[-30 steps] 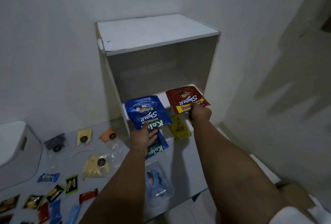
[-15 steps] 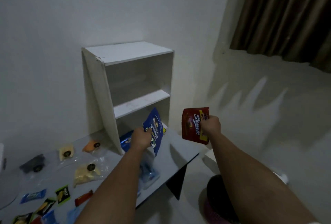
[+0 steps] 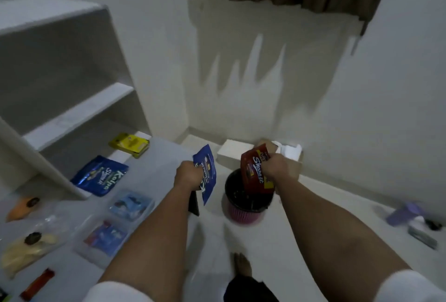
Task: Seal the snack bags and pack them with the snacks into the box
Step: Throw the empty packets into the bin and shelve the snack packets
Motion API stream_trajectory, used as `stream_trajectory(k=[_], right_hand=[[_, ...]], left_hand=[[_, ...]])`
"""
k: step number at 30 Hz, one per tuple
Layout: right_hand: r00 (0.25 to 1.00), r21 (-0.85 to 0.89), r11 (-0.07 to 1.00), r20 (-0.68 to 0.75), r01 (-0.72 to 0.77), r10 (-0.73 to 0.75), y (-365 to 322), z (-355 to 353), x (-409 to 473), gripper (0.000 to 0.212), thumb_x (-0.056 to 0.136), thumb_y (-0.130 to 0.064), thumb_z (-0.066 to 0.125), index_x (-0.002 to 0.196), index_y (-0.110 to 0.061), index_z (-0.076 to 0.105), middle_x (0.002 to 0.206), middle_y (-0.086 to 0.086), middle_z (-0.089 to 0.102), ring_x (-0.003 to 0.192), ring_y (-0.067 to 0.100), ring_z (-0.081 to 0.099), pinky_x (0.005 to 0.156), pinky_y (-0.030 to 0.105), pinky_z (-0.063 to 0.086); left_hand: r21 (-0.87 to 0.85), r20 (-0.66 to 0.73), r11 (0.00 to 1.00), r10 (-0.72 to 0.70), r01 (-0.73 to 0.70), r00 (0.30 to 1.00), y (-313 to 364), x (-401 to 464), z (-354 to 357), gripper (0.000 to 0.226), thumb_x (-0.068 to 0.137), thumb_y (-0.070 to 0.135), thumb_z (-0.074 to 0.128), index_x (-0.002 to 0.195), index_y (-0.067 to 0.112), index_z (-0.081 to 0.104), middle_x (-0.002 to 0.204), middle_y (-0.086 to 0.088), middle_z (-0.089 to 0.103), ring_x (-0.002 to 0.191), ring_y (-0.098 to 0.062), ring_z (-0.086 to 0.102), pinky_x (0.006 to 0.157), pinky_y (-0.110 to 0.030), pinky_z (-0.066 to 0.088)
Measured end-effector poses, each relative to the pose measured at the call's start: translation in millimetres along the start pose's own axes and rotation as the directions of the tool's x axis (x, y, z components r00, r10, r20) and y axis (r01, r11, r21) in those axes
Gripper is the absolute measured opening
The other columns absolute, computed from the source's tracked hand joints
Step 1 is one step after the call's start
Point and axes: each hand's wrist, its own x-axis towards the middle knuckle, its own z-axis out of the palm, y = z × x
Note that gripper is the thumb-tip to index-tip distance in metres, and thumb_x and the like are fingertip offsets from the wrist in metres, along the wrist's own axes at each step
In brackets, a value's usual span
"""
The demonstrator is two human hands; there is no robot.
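My left hand (image 3: 188, 176) grips a blue snack pouch (image 3: 208, 176) past the table's right edge. My right hand (image 3: 280, 171) grips a red snack pouch (image 3: 253, 173) directly above a dark bin with a pink base (image 3: 243, 207) on the floor. Another blue pouch (image 3: 100, 175) and a yellow pouch (image 3: 129, 144) lie on the table (image 3: 159, 157) by the white shelf unit (image 3: 60, 99). Two clear zip bags with blue snacks (image 3: 131, 205) (image 3: 106, 236) lie nearer me.
Clear bags with yellow chips (image 3: 26, 248) and an orange snack (image 3: 23, 207) lie at the left, with a red bar (image 3: 36, 283) near the front edge. White boxes (image 3: 235, 154) sit by the wall. Purple and grey items (image 3: 410, 217) lie on the floor right. My foot (image 3: 242, 265) shows below.
The view swung right and down from the shelf. Both hands carried their pouches off the shelf and out past the table edge; the red pouch now hangs over the bin.
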Motion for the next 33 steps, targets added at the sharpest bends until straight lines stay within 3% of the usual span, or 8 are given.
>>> stream_trajectory(k=[3, 8, 12, 14, 16, 20, 24, 33], right_hand=[[0.993, 0.020, 0.993, 0.011, -0.118, 0.118, 45.0, 7.2, 23.1, 0.022, 0.091, -0.007, 0.057, 0.105, 0.004, 0.070, 0.100, 0.021, 0.071, 0.088, 0.034, 0.066, 0.083, 0.048, 0.060], [0.955, 0.001, 0.958, 0.079, -0.287, 0.286, 93.6, 29.0, 89.5, 0.025, 0.090, -0.006, 0.058, 0.113, -0.001, 0.067, 0.110, 0.019, 0.070, 0.100, 0.038, 0.068, 0.082, 0.040, 0.056], [0.914, -0.050, 0.931, 0.179, -0.362, 0.365, 115.8, 49.1, 153.0, 0.031, 0.088, -0.008, 0.057, 0.117, -0.006, 0.071, 0.113, 0.019, 0.072, 0.104, 0.037, 0.068, 0.089, 0.040, 0.057], [0.890, -0.067, 0.917, 0.222, -0.393, 0.398, 123.6, 58.7, 183.5, 0.032, 0.087, -0.009, 0.059, 0.116, -0.007, 0.071, 0.112, 0.018, 0.073, 0.102, 0.037, 0.069, 0.088, 0.039, 0.057], [0.875, -0.087, 0.911, 0.254, -0.403, 0.411, 128.2, 66.8, 210.6, 0.032, 0.087, -0.009, 0.059, 0.116, -0.008, 0.071, 0.111, 0.017, 0.073, 0.101, 0.036, 0.069, 0.088, 0.040, 0.058], [0.850, -0.115, 0.901, 0.300, -0.417, 0.432, 140.3, 85.9, 264.9, 0.030, 0.091, -0.013, 0.060, 0.119, -0.008, 0.069, 0.113, 0.016, 0.073, 0.102, 0.036, 0.069, 0.089, 0.042, 0.058], [0.836, -0.139, 0.897, 0.326, -0.419, 0.441, 143.9, 100.8, 309.7, 0.036, 0.093, -0.013, 0.061, 0.128, -0.009, 0.067, 0.119, 0.017, 0.071, 0.106, 0.037, 0.068, 0.093, 0.044, 0.057], [0.830, -0.175, 0.929, 0.417, -0.327, 0.371, 120.4, 110.1, 359.6, 0.042, 0.095, -0.004, 0.053, 0.136, -0.009, 0.063, 0.137, 0.014, 0.064, 0.127, 0.034, 0.058, 0.101, 0.034, 0.048]], left_hand=[[0.087, 0.056, 0.996, -0.042, 0.037, 0.998, -2.2, 20.6, 45.1, 0.018, 0.098, 0.014, 0.055, 0.088, 0.003, 0.064, 0.090, -0.014, 0.070, 0.082, -0.030, 0.066, 0.072, -0.033, 0.053], [0.179, 0.159, 0.973, -0.174, 0.145, 0.972, -26.0, 96.9, 118.3, 0.017, 0.092, 0.015, 0.059, 0.080, 0.004, 0.065, 0.091, -0.018, 0.072, 0.088, -0.035, 0.071, 0.082, -0.048, 0.061], [0.251, 0.195, 0.955, -0.212, 0.161, 0.957, -48.2, 168.6, 183.9, 0.024, 0.077, 0.019, 0.083, 0.069, 0.003, 0.066, 0.064, -0.013, 0.066, 0.061, -0.029, 0.068, 0.062, -0.038, 0.064], [0.250, 0.223, 0.917, -0.366, 0.310, 0.903, -50.3, 193.8, 207.4, 0.027, 0.086, 0.018, 0.072, 0.084, -0.009, 0.070, 0.077, -0.024, 0.071, 0.073, -0.037, 0.073, 0.068, -0.053, 0.064], [0.274, 0.247, 0.898, -0.412, 0.345, 0.877, -42.3, 205.6, 222.7, 0.025, 0.093, 0.013, 0.062, 0.090, -0.011, 0.069, 0.084, -0.027, 0.071, 0.081, -0.040, 0.072, 0.074, -0.057, 0.062], [0.319, 0.234, 0.882, -0.428, 0.346, 0.873, -20.2, 236.3, 260.4, 0.030, 0.098, 0.012, 0.055, 0.068, 0.013, 0.051, 0.070, -0.008, 0.056, 0.075, -0.030, 0.061, 0.068, -0.038, 0.057], [0.321, 0.284, 0.875, -0.454, 0.362, 0.845, -18.9, 268.8, 295.0, 0.026, 0.098, 0.010, 0.057, 0.074, 0.003, 0.050, 0.074, -0.021, 0.055, 0.074, -0.034, 0.059, 0.074, -0.053, 0.055], [0.382, 0.267, 0.859, -0.456, 0.341, 0.849, 7.1, 313.7, 329.2, 0.033, 0.101, 0.024, 0.054, 0.073, 0.007, 0.055, 0.079, -0.014, 0.065, 0.076, -0.034, 0.067, 0.072, -0.042, 0.059]])
